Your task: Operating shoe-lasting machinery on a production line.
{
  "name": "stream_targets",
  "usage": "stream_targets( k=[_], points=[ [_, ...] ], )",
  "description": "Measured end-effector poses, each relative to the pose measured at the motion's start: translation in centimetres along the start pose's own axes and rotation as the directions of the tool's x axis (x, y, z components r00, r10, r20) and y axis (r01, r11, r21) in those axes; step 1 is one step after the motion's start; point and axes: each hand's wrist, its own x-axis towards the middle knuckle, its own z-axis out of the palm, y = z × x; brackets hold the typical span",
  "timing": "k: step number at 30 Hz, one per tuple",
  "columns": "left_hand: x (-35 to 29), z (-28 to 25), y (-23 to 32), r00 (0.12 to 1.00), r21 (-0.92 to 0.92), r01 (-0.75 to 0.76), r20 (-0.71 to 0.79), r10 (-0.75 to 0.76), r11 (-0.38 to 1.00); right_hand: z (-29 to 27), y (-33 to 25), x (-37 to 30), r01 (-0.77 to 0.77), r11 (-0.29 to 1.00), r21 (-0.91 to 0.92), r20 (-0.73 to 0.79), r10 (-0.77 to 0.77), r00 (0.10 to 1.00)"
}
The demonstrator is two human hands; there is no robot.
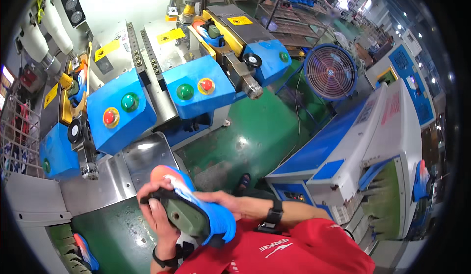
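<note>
A blue and orange sports shoe (222,221) is held in front of my chest, its orange toe pointing up and away. A dark green shoe last (189,220) with a round hole fills its opening. My left hand (159,217) is closed on the black collar beside the last, thumb on top. My right hand (218,199) is closed on the shoe's far right side; its fingertips are partly hidden behind the upper. Straight ahead stands a shoe press with blue control boxes (198,95), green and red buttons. Another shoe on a last (212,33) sits in its right station.
A further shoe (81,88) sits in the press's left station. At lower left another shoe (86,252) lies by green bristle strips. A round floor fan (330,72) stands at right, near a metal rack (294,26). A blue and white machine (338,161) flanks my right side.
</note>
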Motion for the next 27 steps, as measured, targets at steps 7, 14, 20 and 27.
stream_targets(
  k=[7,14,20,27],
  points=[
    [-1.7,5.9,0.4,0.934,-0.385,0.307,-0.054,-0.354,0.87,-0.5,1.4,-7.2,0.183,0.977,0.11,0.054,-0.19,0.98],
    [-4.4,16.9,-2.1,0.831,-0.607,0.497,0.129,-0.541,0.62,-1.7,5.6,-24.4,0.243,0.404,-0.882,-0.185,-0.77,0.61],
    [-4.8,25.5,-1.7,0.811,-0.489,0.585,0.337,-0.478,0.647,-2.4,15.8,-54.7,-0.098,-0.272,-0.957,0.242,-0.568,-0.786],
    [-4.6,30.8,2.0,0.818,-0.45,0.554,0.448,-0.359,0.7,-6.8,16.0,-77.5,-0.47,0.25,-0.847,0.382,-0.328,-0.864]
  ],
)
